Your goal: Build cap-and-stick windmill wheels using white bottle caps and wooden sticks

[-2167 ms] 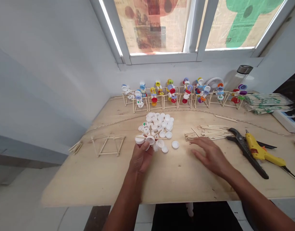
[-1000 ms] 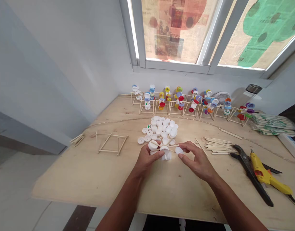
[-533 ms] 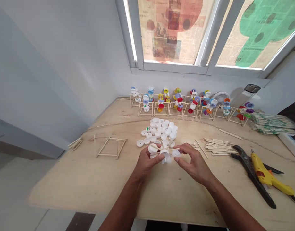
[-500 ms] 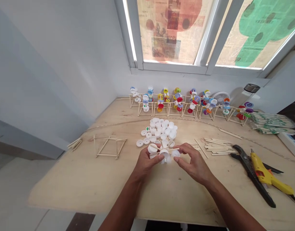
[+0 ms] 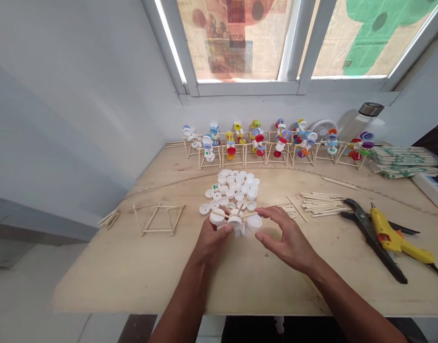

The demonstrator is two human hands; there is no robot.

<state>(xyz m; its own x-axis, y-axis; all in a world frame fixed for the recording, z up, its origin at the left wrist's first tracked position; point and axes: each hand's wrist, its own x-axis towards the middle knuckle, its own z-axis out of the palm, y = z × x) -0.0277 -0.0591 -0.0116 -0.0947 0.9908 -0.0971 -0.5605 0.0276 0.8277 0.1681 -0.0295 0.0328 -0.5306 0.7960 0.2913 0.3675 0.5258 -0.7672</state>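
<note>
We're at a long plywood counter (image 5: 126,271) under a window (image 5: 236,40) papered over with printed sheets, pale walls on either side. Along the back edge, what a sight: a long line of stick frames (image 5: 272,143) already loaded with bright red, blue, yellow and white bottle caps. Behind them sit a small white desk fan (image 5: 322,127) and a clear bottle (image 5: 365,119) with a dark lid.

Still out on the counter, there's plenty left: a big heap of loose white bottle caps (image 5: 233,186) in the middle, a spread of loose wooden sticks (image 5: 322,205) to the right, and at the left a bare square stick frame (image 5: 158,219) with no caps on it. Over on the right lie a yellow hot glue gun (image 5: 393,243) and black-handled cutters (image 5: 369,238).

And front and centre, the left grip (image 5: 212,243) is closed firmly around a cluster of white caps on sticks (image 5: 235,223), held just in front of the heap. The right grip (image 5: 286,243) is wide open, fingers spread right beside the cluster's end cap; whether they're touching, I can't quite tell.
</note>
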